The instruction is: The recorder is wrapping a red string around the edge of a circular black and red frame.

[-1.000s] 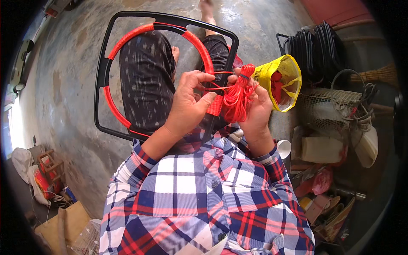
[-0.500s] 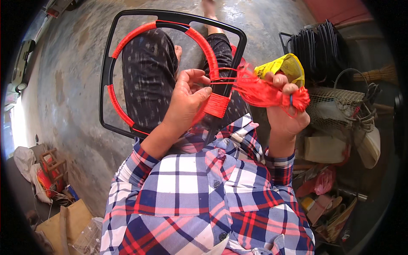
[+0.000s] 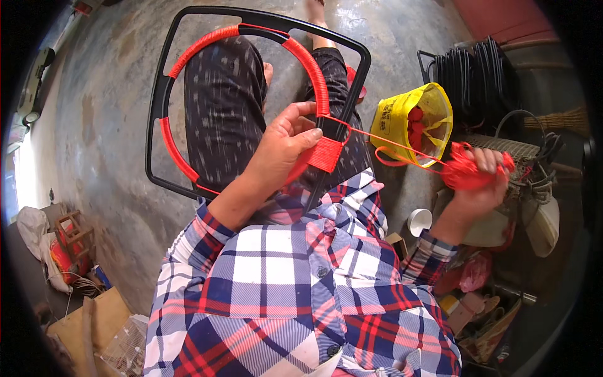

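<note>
A black rounded frame [image 3: 166,75] with an inner ring lies tilted over my lap. Red cord wraps several stretches of the ring [image 3: 312,68], and bare black shows between them. My left hand [image 3: 284,143] is closed on the ring's right side, thumb and fingers pinching beside a flat, tightly wound red block [image 3: 325,154]. Out to the right, my right hand [image 3: 480,185] grips a bundle of red cord [image 3: 461,168]. Strands of cord [image 3: 396,143] stretch from the bundle to the frame's right side, and one hangs in a loose loop.
A yellow bag [image 3: 392,119] with red stuff inside stands on the concrete floor [image 3: 107,157] right of the frame. Behind it are stacked black metal frames [image 3: 474,72]. A white round container [image 3: 419,221] sits near my right forearm. Wire mesh baskets and a broom [image 3: 556,121] crowd the right.
My right hand has moved right and slightly down with the cord bundle, drawing the strands out longer. The yellow bag is less covered. My left hand stays at the ring.
</note>
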Demonstrator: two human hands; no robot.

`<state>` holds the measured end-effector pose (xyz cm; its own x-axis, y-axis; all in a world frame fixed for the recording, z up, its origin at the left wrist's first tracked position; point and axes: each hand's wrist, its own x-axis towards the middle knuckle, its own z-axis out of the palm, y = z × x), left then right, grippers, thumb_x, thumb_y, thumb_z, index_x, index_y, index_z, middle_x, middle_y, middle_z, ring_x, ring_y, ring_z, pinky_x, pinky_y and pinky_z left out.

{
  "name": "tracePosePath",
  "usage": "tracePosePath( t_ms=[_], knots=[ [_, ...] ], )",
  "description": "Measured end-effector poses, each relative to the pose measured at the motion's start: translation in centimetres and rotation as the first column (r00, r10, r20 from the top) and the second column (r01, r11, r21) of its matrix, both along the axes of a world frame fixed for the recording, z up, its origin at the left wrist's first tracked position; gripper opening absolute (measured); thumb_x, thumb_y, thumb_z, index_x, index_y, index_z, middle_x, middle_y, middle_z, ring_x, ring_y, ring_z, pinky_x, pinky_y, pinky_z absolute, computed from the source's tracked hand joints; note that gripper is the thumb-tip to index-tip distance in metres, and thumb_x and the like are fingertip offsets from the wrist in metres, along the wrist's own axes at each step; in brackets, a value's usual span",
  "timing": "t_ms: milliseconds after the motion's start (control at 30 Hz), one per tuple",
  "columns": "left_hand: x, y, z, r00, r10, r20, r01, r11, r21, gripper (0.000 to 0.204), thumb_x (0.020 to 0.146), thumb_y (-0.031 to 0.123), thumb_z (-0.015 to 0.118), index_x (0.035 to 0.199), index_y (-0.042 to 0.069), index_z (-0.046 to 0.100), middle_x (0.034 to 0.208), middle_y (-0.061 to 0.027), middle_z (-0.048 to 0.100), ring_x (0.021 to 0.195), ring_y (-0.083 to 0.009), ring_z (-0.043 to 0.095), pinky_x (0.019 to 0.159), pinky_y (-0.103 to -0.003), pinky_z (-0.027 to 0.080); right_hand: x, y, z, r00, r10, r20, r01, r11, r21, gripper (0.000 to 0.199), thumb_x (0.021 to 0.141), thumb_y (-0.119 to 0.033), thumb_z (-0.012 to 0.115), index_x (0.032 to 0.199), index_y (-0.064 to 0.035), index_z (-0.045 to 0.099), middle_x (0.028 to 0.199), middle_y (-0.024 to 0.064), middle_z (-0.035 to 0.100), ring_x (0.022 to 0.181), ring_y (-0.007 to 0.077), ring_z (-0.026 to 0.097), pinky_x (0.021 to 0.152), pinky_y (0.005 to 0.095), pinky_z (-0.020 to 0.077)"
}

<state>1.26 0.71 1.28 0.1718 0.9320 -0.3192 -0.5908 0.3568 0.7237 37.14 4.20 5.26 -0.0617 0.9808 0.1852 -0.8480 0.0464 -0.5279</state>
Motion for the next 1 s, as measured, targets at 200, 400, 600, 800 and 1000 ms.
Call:
tracePosePath(
  t_ms=[200, 400, 600, 800, 1000],
  knots=[
    [0.0, 0.0, -0.3, 0.983, -0.066, -0.174, 0.082, 0.993, 0.085, 0.029, 0.085, 0.004, 0.066, 0.112, 0.002, 0.055, 0.098, -0.0048, 0.062, 0.091, -0.0106, 0.06, 0.084, -0.024, 0.049, -13.3, -1.4, -4.3, 0.797, 0.179, 0.577, -0.071, 0.976, -0.204, 0.016, 0.089, -0.007, 0.057, 0.104, -0.0023, 0.055, 0.109, 0.0133, 0.061, 0.08, 0.0135, 0.063, 0.078, 0.0309, 0.0529],
    [-0.1, -0.4, -0.6, 0.967, -0.045, -0.252, 0.065, 0.995, 0.07, 0.021, 0.084, 0.002, 0.068, 0.1, 0.004, 0.054, 0.093, -0.0012, 0.061, 0.084, -0.0078, 0.059, 0.079, -0.023, 0.049, -14.5, -0.7, -4.6, 0.743, 0.403, 0.534, -0.222, 0.901, -0.372, 0.017, 0.085, 0.003, 0.054, 0.102, -0.0036, 0.053, 0.08, 0.0008, 0.056, 0.067, 0.0093, 0.055, 0.063, 0.0246, 0.0466],
    [-0.1, -0.3, -0.5, 0.989, -0.049, -0.139, 0.05, 0.999, 0.005, 0.015, 0.085, 0.001, 0.067, 0.09, 0.005, 0.054, 0.085, -0.0005, 0.061, 0.076, -0.0062, 0.058, 0.072, -0.021, 0.049, -14.1, -1.8, -2.9, 0.863, 0.31, 0.399, -0.138, 0.904, -0.404, 0.025, 0.079, 0.011, 0.05, 0.098, -0.0041, 0.053, 0.068, 0.0011, 0.051, 0.047, 0.0095, 0.044, 0.046, 0.0236, 0.0362],
    [0.0, 0.1, -1.1, 0.995, -0.076, -0.063, 0.075, 0.997, -0.02, 0.016, 0.085, -0.001, 0.067, 0.094, 0.003, 0.054, 0.087, -0.0021, 0.06, 0.078, -0.0081, 0.06, 0.074, -0.022, 0.051, -12.4, -2.0, -2.4, 0.873, 0.323, 0.365, -0.164, 0.9, -0.404, 0.021, 0.077, 0.008, 0.051, 0.093, -0.0059, 0.05, 0.065, 0.0, 0.047, 0.046, 0.0089, 0.041, 0.045, 0.0237, 0.0322],
    [-1.1, 0.1, -2.0, 0.997, -0.017, 0.077, 0.022, 0.997, -0.074, 0.024, 0.085, -0.002, 0.063, 0.107, -0.001, 0.053, 0.096, -0.0068, 0.06, 0.087, -0.014, 0.062, 0.086, -0.029, 0.052, -0.9, -1.0, -1.8, 0.752, 0.087, 0.654, 0.105, 0.963, -0.249, 0.014, 0.09, -0.012, 0.058, 0.101, -0.0045, 0.054, 0.081, 0.0108, 0.065, 0.061, 0.0153, 0.056, 0.059, 0.0288, 0.048]
  ],
)
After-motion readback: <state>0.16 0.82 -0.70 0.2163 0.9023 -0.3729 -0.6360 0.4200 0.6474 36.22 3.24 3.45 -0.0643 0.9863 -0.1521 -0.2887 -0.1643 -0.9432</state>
